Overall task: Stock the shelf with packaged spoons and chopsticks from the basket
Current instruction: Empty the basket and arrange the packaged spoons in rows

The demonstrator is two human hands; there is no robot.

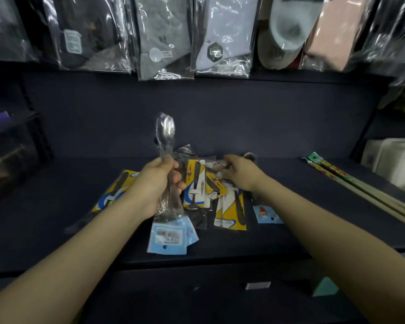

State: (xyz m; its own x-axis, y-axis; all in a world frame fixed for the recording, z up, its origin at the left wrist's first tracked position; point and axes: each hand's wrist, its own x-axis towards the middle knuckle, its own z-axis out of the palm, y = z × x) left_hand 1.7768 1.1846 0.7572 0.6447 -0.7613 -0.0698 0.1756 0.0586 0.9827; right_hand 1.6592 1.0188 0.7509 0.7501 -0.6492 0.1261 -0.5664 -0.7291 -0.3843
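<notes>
My left hand is wrapped around a bundle of packaged spoons, held upright over the dark shelf: clear crinkled plastic, a shiny metal bowl at the top, pale blue header cards with a barcode hanging at the near end. My right hand reaches to the far side of a loose pile of yellow-carded spoon packs; whether its fingers hold anything, I cannot tell. Packaged chopsticks lie on the shelf, well apart, to the right.
</notes>
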